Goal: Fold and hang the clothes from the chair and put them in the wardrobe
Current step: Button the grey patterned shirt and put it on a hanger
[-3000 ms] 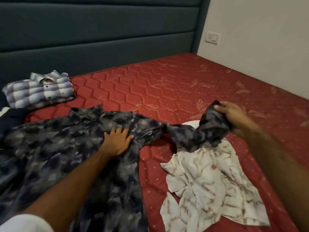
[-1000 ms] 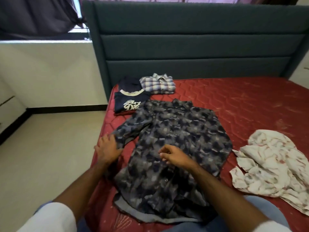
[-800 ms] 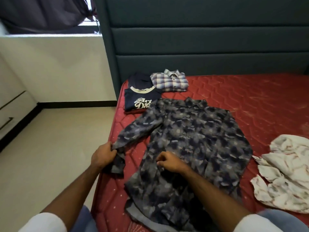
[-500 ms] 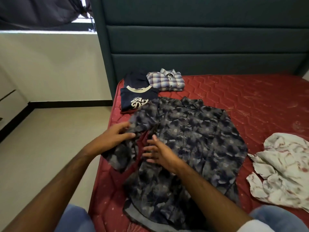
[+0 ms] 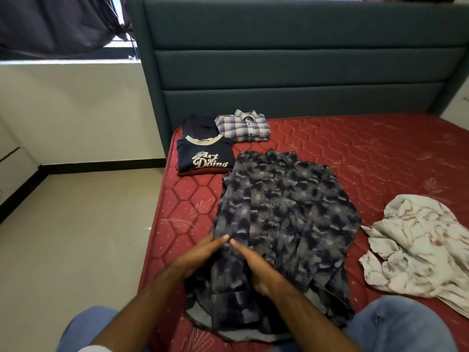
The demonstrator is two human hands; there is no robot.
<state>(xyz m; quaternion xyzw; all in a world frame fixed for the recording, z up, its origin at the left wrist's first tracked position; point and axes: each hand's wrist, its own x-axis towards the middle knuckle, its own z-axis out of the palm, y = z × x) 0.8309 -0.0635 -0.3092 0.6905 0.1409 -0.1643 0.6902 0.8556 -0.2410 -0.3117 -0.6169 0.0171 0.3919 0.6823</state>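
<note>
Navy T-shirt (image 5: 205, 156) reads "Art of Doing"; both hands flat, fingers straight, on camouflage shirt (image 5: 284, 212).

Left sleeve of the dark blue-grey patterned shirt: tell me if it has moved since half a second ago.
Yes. The left sleeve no longer reaches toward the red mattress edge; it is folded inward onto the shirt body, under both hands.

Both hands flat, fingers straight, fingertips nearly meeting: left hand (image 5: 200, 255), right hand (image 5: 253, 266), forearms converging.
</note>
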